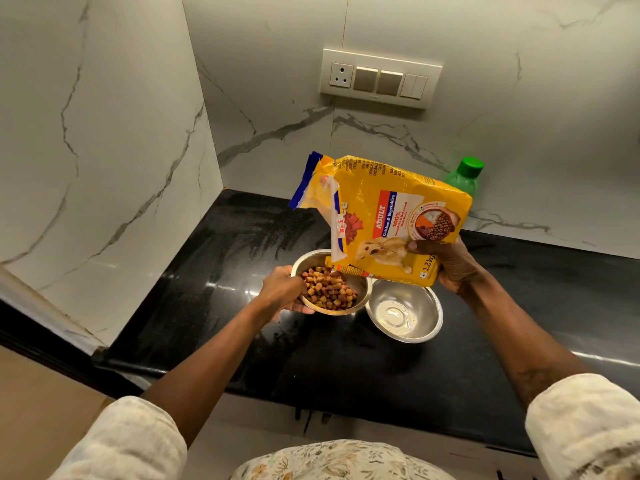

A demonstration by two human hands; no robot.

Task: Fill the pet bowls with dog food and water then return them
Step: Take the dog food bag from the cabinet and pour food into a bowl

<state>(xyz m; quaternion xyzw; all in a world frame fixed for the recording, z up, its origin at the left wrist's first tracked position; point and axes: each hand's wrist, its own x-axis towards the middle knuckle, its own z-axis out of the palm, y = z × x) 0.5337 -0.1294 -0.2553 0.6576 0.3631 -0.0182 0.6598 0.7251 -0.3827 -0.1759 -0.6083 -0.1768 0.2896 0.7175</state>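
Note:
A steel bowl (360,299) holding brown dog kibble (329,289) is tilted and gripped at its left rim by my left hand (282,289). Above it, a yellow dog food bag (388,216) is tipped with its torn mouth toward the bowl; my right hand (450,263) holds the bag by its bottom corner. A second steel bowl (405,315) stands empty on the black counter just right of the first. A green-capped bottle (465,174) stands behind the bag near the wall, mostly hidden by it.
The black stone counter (242,306) meets marble walls at the back and left. A switch and socket panel (379,77) is on the back wall. Cabinet fronts lie below the counter's front edge (277,393).

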